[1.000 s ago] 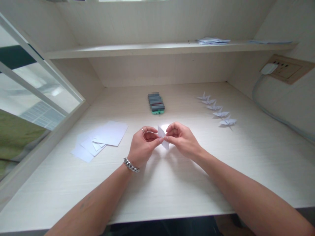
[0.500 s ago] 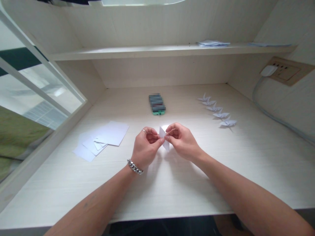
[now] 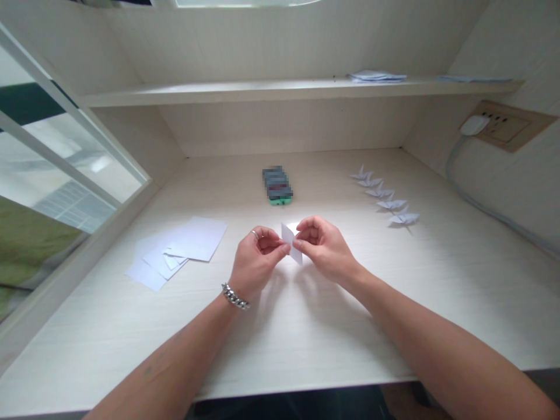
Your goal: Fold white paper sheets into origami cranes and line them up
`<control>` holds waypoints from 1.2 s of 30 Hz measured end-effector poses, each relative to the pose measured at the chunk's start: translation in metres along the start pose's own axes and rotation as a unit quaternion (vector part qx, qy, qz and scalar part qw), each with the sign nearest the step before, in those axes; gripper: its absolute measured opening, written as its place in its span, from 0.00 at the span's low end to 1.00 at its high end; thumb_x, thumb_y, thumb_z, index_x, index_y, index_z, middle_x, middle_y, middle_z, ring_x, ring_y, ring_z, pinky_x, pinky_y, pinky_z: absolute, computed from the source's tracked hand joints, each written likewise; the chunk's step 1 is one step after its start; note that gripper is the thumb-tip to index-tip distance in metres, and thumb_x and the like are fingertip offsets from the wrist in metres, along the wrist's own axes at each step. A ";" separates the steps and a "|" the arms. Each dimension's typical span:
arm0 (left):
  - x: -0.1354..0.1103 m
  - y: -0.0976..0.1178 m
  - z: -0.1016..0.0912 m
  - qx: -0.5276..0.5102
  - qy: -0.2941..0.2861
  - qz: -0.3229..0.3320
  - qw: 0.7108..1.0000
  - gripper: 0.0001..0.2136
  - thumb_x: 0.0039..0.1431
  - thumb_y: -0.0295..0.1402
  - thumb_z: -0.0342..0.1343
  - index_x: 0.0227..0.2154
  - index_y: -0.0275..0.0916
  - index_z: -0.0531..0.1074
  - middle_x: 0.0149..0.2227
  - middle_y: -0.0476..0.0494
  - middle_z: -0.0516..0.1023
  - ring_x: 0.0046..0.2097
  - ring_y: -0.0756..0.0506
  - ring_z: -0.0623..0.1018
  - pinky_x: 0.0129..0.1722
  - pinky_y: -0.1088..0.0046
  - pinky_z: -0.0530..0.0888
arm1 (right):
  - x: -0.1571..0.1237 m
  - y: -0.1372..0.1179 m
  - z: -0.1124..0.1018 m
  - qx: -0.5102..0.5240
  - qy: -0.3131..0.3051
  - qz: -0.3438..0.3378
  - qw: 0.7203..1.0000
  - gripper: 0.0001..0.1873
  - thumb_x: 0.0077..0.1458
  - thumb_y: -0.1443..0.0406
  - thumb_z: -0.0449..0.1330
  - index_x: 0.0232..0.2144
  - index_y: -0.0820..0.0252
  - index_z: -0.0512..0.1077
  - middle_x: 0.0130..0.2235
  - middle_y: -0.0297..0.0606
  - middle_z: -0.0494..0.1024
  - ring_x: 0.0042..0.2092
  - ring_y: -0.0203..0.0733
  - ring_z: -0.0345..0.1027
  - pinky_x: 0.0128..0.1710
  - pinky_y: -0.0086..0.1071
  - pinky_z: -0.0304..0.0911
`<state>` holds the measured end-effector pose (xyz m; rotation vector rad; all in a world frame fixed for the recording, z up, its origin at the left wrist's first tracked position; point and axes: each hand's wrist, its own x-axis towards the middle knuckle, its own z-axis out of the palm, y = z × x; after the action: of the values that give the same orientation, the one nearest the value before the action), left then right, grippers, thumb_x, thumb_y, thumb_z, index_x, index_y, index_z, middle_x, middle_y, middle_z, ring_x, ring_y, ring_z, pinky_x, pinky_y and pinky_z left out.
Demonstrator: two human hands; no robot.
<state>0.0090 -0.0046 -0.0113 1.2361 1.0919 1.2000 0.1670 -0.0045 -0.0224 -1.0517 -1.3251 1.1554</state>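
A small folded piece of white paper [image 3: 289,237] stands on edge between my two hands, above the middle of the desk. My left hand [image 3: 259,256] pinches its left side between thumb and fingers; a ring and a chain bracelet are on this hand and wrist. From the other side my right hand [image 3: 322,247] pinches the same paper with thumb and forefinger. The fingers partly cover the paper, so its exact fold cannot be made out. Several folded paper cranes [image 3: 405,219] stand in a slanting row to the right of my hands.
Loose white paper sheets [image 3: 202,236] lie overlapping at the left. Behind my hands is a blurred-out dark object with a green end [image 3: 280,202]. A shelf [image 3: 245,93] above bears a paper stack [image 3: 377,76]. A plug [image 3: 475,125] with a cable sits in the right-wall socket.
The view has shifted slightly. The folded paper has turned a little between my fingers, and my hands stay nearly in place, both pinching it.
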 end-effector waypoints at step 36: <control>0.003 -0.007 -0.008 -0.075 -0.176 0.007 0.981 0.11 0.53 0.34 0.64 0.39 0.35 0.76 0.39 0.40 0.80 0.37 0.45 0.79 0.40 0.67 0.75 | -0.003 -0.008 -0.001 0.234 -0.110 0.166 0.952 0.27 0.45 0.63 0.69 0.48 0.58 0.68 0.27 0.30 0.73 0.26 0.34 0.67 0.28 0.31 0.64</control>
<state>0.0017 -0.0008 -0.0187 1.2805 0.7187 1.0056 0.1681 -0.0087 -0.0150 -0.8254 -0.9806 1.7818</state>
